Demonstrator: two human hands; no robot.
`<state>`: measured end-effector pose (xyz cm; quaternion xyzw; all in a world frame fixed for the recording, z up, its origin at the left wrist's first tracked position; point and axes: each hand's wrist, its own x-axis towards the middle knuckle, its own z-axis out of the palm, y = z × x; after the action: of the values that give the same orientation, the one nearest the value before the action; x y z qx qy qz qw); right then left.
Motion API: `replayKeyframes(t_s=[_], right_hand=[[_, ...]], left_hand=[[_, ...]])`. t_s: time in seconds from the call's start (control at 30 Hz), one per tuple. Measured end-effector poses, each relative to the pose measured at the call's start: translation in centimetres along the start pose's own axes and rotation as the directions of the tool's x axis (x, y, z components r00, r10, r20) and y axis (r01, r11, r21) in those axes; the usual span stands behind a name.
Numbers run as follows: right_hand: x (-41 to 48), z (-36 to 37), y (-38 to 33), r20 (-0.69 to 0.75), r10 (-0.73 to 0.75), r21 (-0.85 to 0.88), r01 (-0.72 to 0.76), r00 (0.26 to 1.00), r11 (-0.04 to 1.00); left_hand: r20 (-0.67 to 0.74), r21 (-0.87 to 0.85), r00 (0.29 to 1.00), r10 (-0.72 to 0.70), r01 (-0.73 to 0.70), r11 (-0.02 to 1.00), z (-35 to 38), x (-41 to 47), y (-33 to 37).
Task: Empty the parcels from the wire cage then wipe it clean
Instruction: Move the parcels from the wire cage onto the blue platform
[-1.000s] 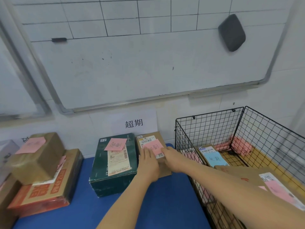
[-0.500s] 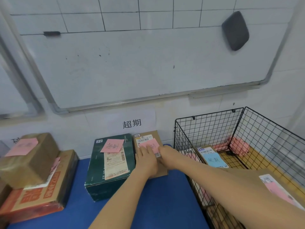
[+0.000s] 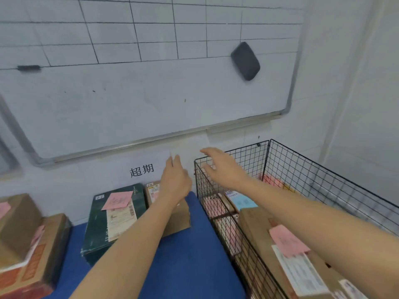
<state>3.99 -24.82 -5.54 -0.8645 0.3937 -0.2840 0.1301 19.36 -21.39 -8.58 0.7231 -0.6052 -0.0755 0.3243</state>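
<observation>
Parcels (image 3: pixel 258 230) of cardboard in wire cage (image 3: pixel 313 169)

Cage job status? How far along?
Done, apparently: green box and small brown box sit out on the blue mat. In hand: nothing; left hand and right hand are open, right one over the cage corner. Left: cage holds a big brown box, a blue-labelled parcel and more; no wiping, no cloth visible.

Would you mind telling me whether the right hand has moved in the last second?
Yes: the right hand has lifted off the brown parcel, rightwards to the wire cage's corner.
</observation>
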Motion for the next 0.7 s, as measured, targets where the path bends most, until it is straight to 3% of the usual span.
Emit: replayKeyframes(t_s=[0.17, 0.27, 0.43, 0.53, 0.7], right_hand=[[-3.5, -6.5, 5.6, -0.122, 0.156, -0.034, -0.161, 0.98, 0.986], [-5.9, -8.7, 9.5, -0.101, 0.213, -0.066, -0.22, 0.972, 0.973], [-9.3, -9.3, 15.0, 0.163, 0.315, -0.154, -0.291, 0.935, 0.944], [-11.1, -8.3, 16.9, 0.331, 0.325, -0.169, -0.283, 0.886, 0.944], [-13.4, -6.6, 17.7, 0.514, 0.222, -0.19, -0.143, 0.829, 0.971]], left_hand=[[0.002, -0.077, 0.999, 0.046, -0.045, 0.996, 2.5, -1.3, 6.3], [0.018, -0.109, 0.998, 0.055, -0.053, 0.993, 4.7, -1.7, 9.5], [0.126, -0.053, 0.991, 0.036, -0.029, 0.998, 8.7, -2.5, 14.0], [0.237, -0.007, 0.966, -0.102, 0.107, 0.994, 11.4, -3.9, 15.0], [0.322, 0.164, 0.886, -0.334, 0.296, 0.941, 14.3, -7.0, 14.3]])
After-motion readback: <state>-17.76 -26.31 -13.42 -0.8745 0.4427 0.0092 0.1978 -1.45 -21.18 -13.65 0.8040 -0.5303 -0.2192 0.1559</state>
